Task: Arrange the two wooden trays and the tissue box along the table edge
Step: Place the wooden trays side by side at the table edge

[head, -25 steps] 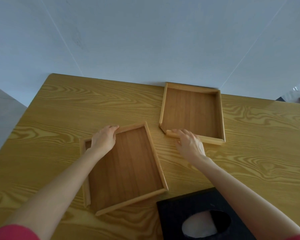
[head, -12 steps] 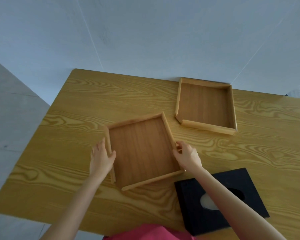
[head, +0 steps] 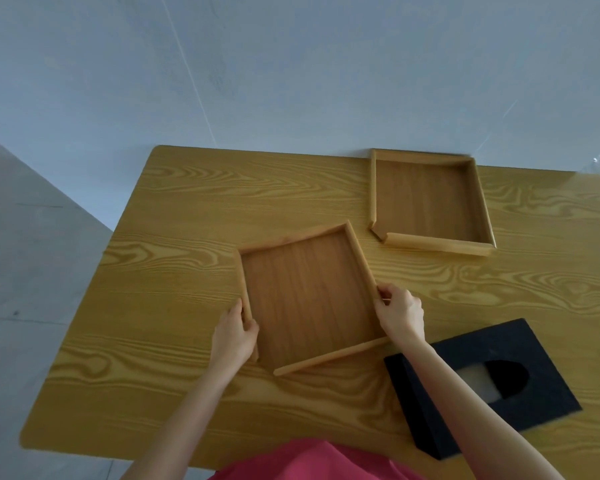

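Grip: both hands clamp the near tray [head: 309, 299] for me, one per side rail.
Left hand [head: 234, 336]: wrapped on the left rail.
Right hand [head: 400, 315]: pinching the right rail.
Near tray: mid-table, skewed.
Far tray [head: 426, 202]: at the far edge, apart from the near one.
Tissue box [head: 482, 386]: black, near-right, under my right forearm.
Table [head: 187, 209]: wood grain.

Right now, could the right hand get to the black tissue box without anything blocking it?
Probably yes. The right hand grips the near tray's right rim, and the tissue box lies just beside and under that forearm with bare table between; it must let go of the tray first.
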`<state>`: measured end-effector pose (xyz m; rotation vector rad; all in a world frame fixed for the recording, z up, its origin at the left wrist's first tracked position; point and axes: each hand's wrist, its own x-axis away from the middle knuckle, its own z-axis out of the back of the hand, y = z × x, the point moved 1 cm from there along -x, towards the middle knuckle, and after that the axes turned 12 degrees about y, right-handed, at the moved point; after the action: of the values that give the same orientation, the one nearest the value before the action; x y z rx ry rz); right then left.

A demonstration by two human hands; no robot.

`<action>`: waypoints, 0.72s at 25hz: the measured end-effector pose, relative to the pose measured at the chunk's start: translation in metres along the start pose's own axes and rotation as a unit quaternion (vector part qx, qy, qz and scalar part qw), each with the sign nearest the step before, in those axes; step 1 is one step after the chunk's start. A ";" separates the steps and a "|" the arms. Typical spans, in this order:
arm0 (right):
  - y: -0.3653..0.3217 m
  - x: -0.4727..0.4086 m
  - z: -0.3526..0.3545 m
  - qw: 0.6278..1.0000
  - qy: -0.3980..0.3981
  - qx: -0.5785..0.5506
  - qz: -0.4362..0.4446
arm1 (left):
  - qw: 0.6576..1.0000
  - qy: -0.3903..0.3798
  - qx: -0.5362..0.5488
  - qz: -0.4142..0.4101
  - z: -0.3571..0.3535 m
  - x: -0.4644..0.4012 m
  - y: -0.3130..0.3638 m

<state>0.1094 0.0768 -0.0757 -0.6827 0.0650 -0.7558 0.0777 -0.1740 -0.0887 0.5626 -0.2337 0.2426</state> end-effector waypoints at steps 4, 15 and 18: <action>-0.011 0.002 -0.010 1.000 0.025 0.001 -0.007 | 0.999 0.017 -0.021 -0.036 0.013 -0.035 0.008; -0.032 -0.031 -0.023 0.998 0.053 0.000 -0.025 | 0.995 0.003 -0.021 -0.100 0.011 -0.117 0.044; -0.036 -0.026 -0.019 0.999 0.038 0.032 0.011 | 0.991 0.013 -0.038 -0.131 0.017 -0.111 0.048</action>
<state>0.0628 0.0651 -0.0741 -0.5904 0.1174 -0.7592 -0.0434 -0.1620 -0.0818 0.5076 -0.1415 -0.0146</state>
